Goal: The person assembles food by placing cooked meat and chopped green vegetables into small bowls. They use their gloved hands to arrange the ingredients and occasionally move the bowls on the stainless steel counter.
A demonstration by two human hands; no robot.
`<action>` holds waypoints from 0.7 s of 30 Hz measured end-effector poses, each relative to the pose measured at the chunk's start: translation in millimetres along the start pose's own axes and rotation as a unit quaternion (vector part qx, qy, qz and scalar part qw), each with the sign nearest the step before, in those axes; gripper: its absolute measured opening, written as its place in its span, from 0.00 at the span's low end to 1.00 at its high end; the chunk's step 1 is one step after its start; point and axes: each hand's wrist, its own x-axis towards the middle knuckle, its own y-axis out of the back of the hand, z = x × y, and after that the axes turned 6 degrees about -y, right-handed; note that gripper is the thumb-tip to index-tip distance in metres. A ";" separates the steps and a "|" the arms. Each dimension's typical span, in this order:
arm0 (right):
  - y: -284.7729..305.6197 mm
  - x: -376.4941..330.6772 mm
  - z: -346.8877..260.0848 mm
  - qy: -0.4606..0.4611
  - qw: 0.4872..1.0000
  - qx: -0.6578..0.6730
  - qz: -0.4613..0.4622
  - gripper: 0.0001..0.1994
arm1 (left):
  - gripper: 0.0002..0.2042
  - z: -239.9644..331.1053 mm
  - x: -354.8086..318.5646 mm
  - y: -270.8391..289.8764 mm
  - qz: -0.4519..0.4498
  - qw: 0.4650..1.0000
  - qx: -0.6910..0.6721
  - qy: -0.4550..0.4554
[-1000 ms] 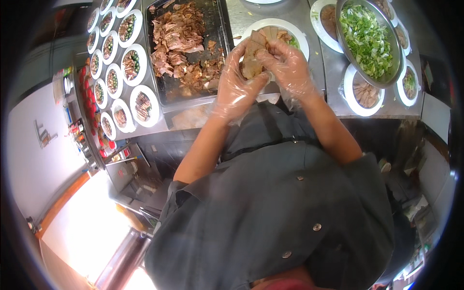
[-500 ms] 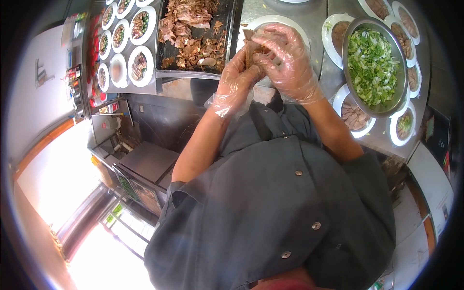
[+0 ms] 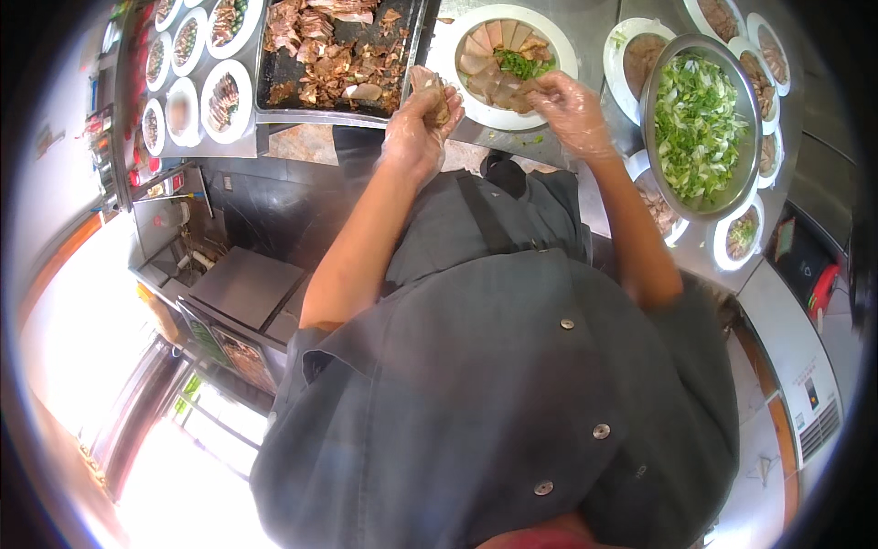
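Meat [image 3: 443, 111] gripped in left hand [image 3: 414, 137], fingers curled, upper centre; right hand [image 3: 573, 114] fingers touching slices [image 3: 506, 95] on plate [image 3: 445, 64], grip unclear.

Clear, crinkled plastic gloves [image 3: 585, 133] cover both hands [image 3: 414, 135], and round, shiny buttons [image 3: 601, 431] dot the dark grey jacket [image 3: 457, 384].

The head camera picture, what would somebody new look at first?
Probably the big metal bowl on the right, because its chopped greens are so bright. Next might be the white plate at the top middle, with meat slices around a small green pile and the gloved right hand at its lower right. The dark tray of chopped meat, left of that plate, stands out too.
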 end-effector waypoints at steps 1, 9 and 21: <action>-5.2 6.5 7.5 0.007 0.999 -0.049 -0.008 0.14 | 0.15 -4.6 4.5 2.6 0.007 1.000 0.010 -0.003; -21.3 27.5 18.9 0.004 0.990 -0.136 0.025 0.16 | 0.16 -30.9 15.9 -12.0 -0.017 0.993 0.113 -0.016; -19.0 50.2 32.8 0.099 0.978 -0.181 -0.031 0.13 | 0.15 -48.1 39.9 -6.1 -0.079 0.958 0.268 -0.065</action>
